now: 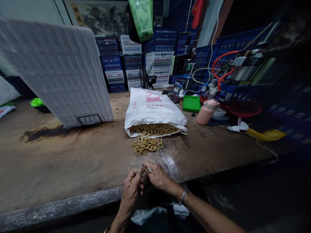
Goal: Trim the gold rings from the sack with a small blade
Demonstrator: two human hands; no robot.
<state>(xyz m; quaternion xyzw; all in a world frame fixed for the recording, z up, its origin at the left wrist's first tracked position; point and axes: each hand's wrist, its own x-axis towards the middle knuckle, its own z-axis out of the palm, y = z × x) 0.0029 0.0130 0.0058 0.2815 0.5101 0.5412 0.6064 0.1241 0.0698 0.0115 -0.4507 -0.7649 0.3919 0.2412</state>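
Just over the table's front edge my two hands meet, fingertips close together. My left hand (132,186) is closed, with a brass-coloured ring (141,169) pinched between thumb and finger. My right hand (156,174) is closed too, its fingertips up against the ring; a small, thin, greyish thing seems to be in it, too small to make out. Beyond my hands lies a loose pile of brass-coloured rings (145,145). It spills from the open mouth of a white woven sack (155,108) with red print, lying on its side with more rings inside.
A large pale ribbed panel (60,71) stands on the wooden table (73,155) at left. To the right are a green tray (191,103), a pink bottle (207,111), a red dish (245,109) and a yellow scoop (267,135). Stacked crates (159,60) line the back.
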